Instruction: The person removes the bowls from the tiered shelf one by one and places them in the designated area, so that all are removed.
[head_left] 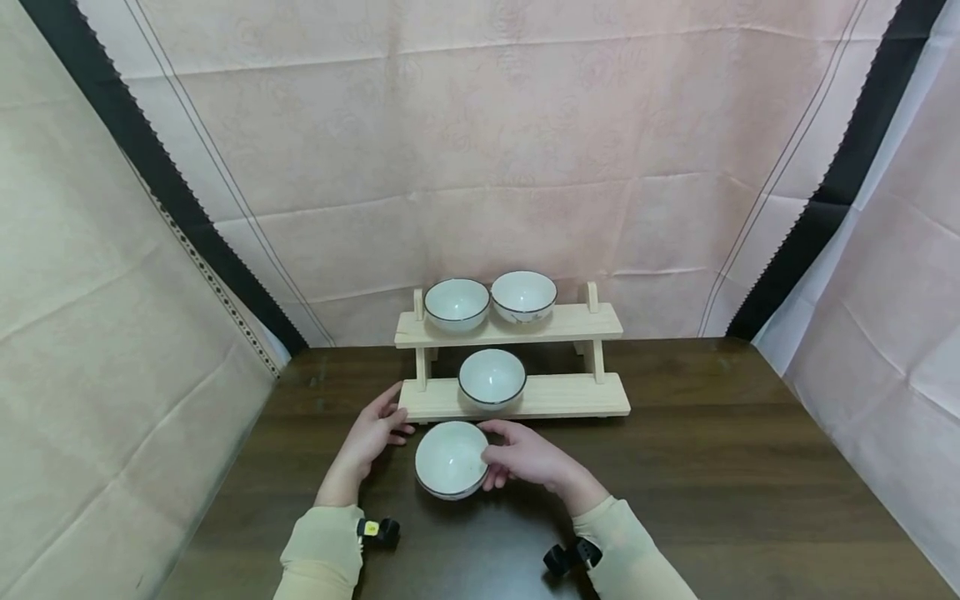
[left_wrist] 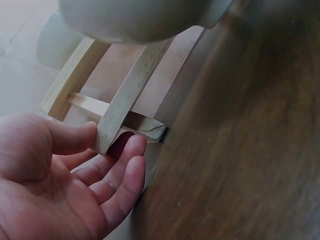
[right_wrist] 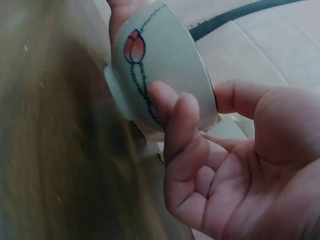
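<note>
My right hand (head_left: pixel 525 457) grips a white bowl (head_left: pixel 452 462) by its right side, thumb at the dark rim and fingers against the outer wall. In the right wrist view this bowl shows a red tulip (right_wrist: pixel 135 47) painted on its side. The bowl is upright in front of a two-tier wooden rack (head_left: pixel 577 396). My left hand (head_left: pixel 377 429) pinches the left end of the rack's lower board (left_wrist: pixel 127 95), thumb on one face and fingers around the other. Another white bowl (head_left: pixel 492 379) sits on the lower board, left of its middle.
Two more white bowls, a left one (head_left: pixel 457 305) and a right one (head_left: pixel 523 297), stand side by side on the upper board (head_left: pixel 585 323). The rack stands at the back of a dark wooden table (head_left: pixel 750 467). Pale fabric walls (head_left: pixel 517 150) enclose the table behind and at both sides.
</note>
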